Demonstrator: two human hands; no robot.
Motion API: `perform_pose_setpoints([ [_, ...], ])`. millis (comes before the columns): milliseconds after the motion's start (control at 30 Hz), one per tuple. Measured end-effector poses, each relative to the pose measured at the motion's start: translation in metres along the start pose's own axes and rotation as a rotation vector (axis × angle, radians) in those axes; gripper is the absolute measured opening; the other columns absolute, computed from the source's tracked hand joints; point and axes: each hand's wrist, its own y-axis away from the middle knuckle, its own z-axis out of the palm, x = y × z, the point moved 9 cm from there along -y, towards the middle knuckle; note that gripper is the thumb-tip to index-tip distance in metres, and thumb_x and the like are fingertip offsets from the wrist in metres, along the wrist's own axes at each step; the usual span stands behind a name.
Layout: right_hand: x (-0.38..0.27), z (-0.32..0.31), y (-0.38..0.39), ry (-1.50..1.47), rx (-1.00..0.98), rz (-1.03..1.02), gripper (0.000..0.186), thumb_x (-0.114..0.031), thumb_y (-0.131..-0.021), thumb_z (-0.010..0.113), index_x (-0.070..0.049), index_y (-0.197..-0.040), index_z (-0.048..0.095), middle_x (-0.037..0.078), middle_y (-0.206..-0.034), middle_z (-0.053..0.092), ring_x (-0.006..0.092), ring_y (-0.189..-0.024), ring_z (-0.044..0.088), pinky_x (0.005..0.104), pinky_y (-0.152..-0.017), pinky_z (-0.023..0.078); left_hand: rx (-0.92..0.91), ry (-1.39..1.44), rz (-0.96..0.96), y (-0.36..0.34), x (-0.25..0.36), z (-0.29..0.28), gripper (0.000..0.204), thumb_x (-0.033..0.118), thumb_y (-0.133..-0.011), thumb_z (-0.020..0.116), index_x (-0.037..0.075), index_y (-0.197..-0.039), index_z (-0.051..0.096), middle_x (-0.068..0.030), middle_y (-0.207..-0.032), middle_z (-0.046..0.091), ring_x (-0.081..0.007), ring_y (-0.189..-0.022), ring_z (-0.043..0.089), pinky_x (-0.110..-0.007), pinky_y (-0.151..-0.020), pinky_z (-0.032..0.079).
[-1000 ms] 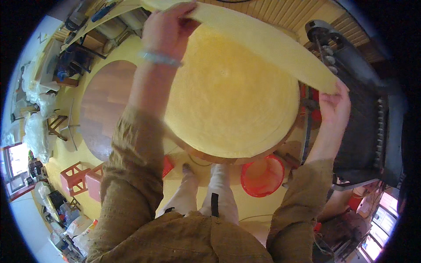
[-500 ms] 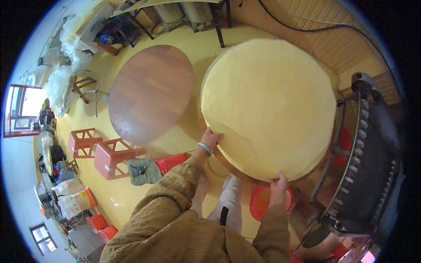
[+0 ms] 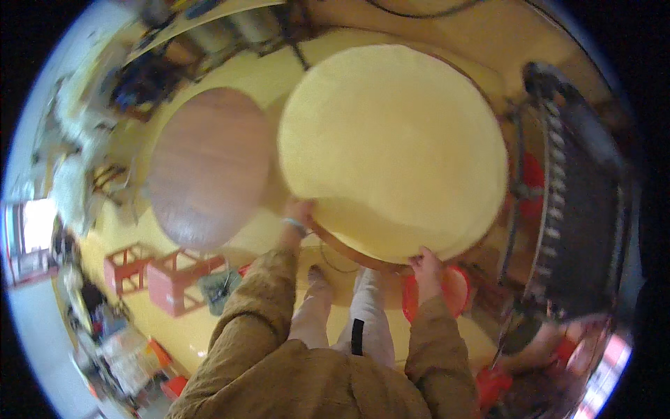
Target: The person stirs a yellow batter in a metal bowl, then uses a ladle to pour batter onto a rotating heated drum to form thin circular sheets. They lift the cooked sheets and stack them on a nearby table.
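Observation:
A big, round, pale yellow sheet [image 3: 394, 140], thin and soft-looking, covers most of a round brown board [image 3: 352, 257]. Along its near left edge, my left hand [image 3: 300, 211] has its blurred fingers closed on the rim; a pale blue band circles the wrist. At the near right edge my right hand [image 3: 427, 267] pinches the sheet between thumb and fingers. A shallow crease or shaded dip runs across the sheet between the two hands. What the sheet is made of cannot be made out.
To the left lies a round brown tabletop [image 3: 209, 167]. Pink plastic stools [image 3: 178, 283] stand nearer on that side. A red basin [image 3: 457, 290] sits below my right hand. On the right, a dark roller-like machine [image 3: 579, 209] stands close to the board.
The whole view has shifted and blurred, and the sheet and board now appear further left. Both hands stay at the sheet's near edge, and more of my legs shows.

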Motion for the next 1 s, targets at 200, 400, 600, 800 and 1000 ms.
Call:
perform_pose_setpoints([
  [200, -0.041, -0.034, 0.008, 0.071, 0.072, -0.279, 0.003, -0.005, -0.078, 0.050, -0.007, -0.078, 0.052, 0.004, -0.066, 0.052, 0.0139, -0.052, 0.049, 0.0254, -0.046, 0.043, -0.131, -0.895, 0.518, -0.002, 0.006, 0.015, 0.022, 0.008, -0.082, 0.055, 0.009, -0.104, 0.058, -0.0103, -0.095, 0.061, -0.0228, -0.081, 0.060, -0.033, -0.064, 0.050],
  [400, -0.043, -0.022, 0.004, 0.043, 0.110, -0.295, 0.005, -0.009, -0.078, 0.053, -0.008, -0.074, 0.051, 0.003, -0.063, 0.053, 0.0122, -0.051, 0.050, 0.0254, -0.044, 0.041, -0.063, 0.287, -0.205, 0.003, -0.021, 0.018, 0.025, 0.009, -0.083, 0.055, 0.008, -0.108, 0.051, -0.0097, -0.097, 0.059, -0.0221, -0.080, 0.059, -0.032, -0.054, 0.047],
  [600, -0.032, -0.017, -0.011, 0.006, 0.133, -0.047, 0.012, -0.015, -0.078, 0.060, -0.009, -0.073, 0.050, 0.003, -0.055, 0.049, 0.0130, -0.042, 0.046, 0.0255, -0.037, 0.036, -0.018, 0.294, -0.161, 0.028, 0.020, 0.042, 0.019, 0.008, -0.082, 0.055, 0.007, -0.101, 0.051, -0.0052, -0.088, 0.057, -0.0176, -0.073, 0.058, -0.030, -0.044, 0.043],
  [800, -0.038, -0.009, -0.011, -0.019, 0.076, 0.046, 0.020, -0.016, -0.074, 0.069, -0.012, -0.076, 0.050, 0.001, -0.054, 0.045, 0.0125, -0.045, 0.045, 0.0244, -0.037, 0.034, 0.057, 0.372, -0.211, 0.027, 0.017, 0.036, 0.010, 0.005, -0.083, 0.050, 0.004, -0.092, 0.053, -0.0057, -0.086, 0.059, -0.0160, -0.073, 0.058, -0.029, -0.052, 0.046],
  [1000, -0.048, 0.001, -0.004, -0.134, 0.030, 0.037, 0.019, -0.015, -0.074, 0.069, -0.012, -0.078, 0.051, 0.000, -0.056, 0.045, 0.0108, -0.043, 0.041, 0.0245, -0.036, 0.031, 0.029, 0.355, -0.218, 0.007, -0.016, 0.014, 0.010, 0.013, -0.085, 0.050, 0.007, -0.085, 0.058, -0.0027, -0.080, 0.060, -0.0145, -0.074, 0.056, -0.027, -0.053, 0.044],
])
